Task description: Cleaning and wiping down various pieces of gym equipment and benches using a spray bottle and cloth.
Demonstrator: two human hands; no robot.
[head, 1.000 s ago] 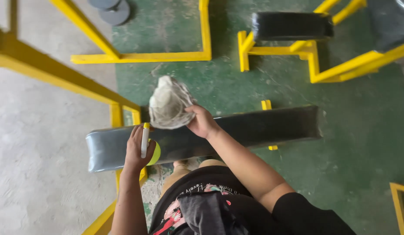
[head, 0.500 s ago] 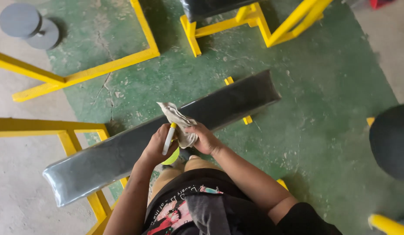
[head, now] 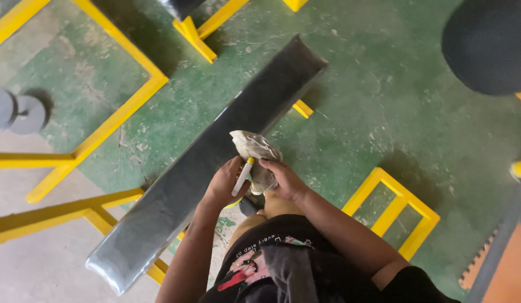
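The view has swung, so the black bench pad (head: pixel 215 151) now runs diagonally from lower left to upper centre. The rag (head: pixel 253 150), spread high a second ago, is bunched at mid-frame in the closed right hand (head: pixel 283 178). The left hand (head: pixel 224 184) grips a white-and-yellow bottle (head: pixel 242 176), touching the rag beside the pad's edge.

Likely a gym — padded bench (head: pixel 215 151), weight plates (head: pixel 16 111).

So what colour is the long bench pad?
Black and shiny, the bench pad shows best in the head view, on a yellow frame.
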